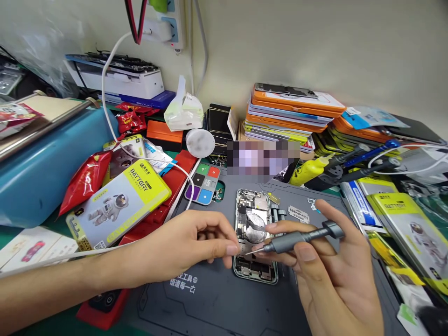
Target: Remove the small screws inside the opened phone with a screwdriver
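An opened phone point(255, 219) lies face down on a dark grey work mat point(217, 298), its insides and a round coil showing. My right hand point(329, 275) holds a grey precision screwdriver point(301, 237) sideways, tip pointing left just over the phone's lower half. My left hand point(189, 245) reaches in from the left, fingertips pinched close to the screwdriver tip at the phone's left edge; whether it grips anything small is too fine to tell.
A yellow battery box point(119, 203) and red packets point(86, 179) lie left of the mat, beside a coloured screw tray point(203, 183). Stacked orange and white phone boxes point(290, 114) stand behind. A yellow tool point(311, 170), blue-handled tools and more battery boxes point(409, 228) crowd the right.
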A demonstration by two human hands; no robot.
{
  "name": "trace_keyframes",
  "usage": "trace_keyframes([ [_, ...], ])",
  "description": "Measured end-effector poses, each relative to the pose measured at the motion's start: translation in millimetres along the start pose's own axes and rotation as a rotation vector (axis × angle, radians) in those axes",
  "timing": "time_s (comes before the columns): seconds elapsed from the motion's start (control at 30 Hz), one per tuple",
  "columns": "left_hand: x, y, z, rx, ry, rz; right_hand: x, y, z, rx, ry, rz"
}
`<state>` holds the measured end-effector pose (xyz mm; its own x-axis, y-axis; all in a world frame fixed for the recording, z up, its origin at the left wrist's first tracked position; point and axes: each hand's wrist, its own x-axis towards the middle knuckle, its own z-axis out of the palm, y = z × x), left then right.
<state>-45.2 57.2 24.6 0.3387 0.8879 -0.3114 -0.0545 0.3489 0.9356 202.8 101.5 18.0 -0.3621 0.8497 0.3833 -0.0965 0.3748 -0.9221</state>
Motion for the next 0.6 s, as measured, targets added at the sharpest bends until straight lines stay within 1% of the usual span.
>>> trace_keyframes([
  [0.1,1.0,2.4,-1.4,-0.047,-0.009,-0.015,0.9,-0.3,-0.6,0.023,0.014,0.009],
  [0.2,1.9,4.4,-2.8,-0.089,-0.026,0.009,0.6,0.1,-0.2,0.028,-0.003,-0.029],
  [0.33,3.0,5.0,-4.7,-0.077,-0.039,0.032,0.1,0.8,-0.2,0.021,-0.022,-0.045],
  [0.4,3.1,4.0,-5.7,-0.069,-0.039,0.018,-1.3,0.3,-0.5,0.039,-0.014,0.011],
  [0.5,2.9,1.7,-6.6,-0.069,-0.042,-0.005,-4.9,-1.3,-0.1,0.070,0.004,0.132],
  [0.6,2.8,0.8,-6.3,-0.065,-0.036,-0.013,-7.7,-2.3,2.2,0.076,0.009,0.180],
])
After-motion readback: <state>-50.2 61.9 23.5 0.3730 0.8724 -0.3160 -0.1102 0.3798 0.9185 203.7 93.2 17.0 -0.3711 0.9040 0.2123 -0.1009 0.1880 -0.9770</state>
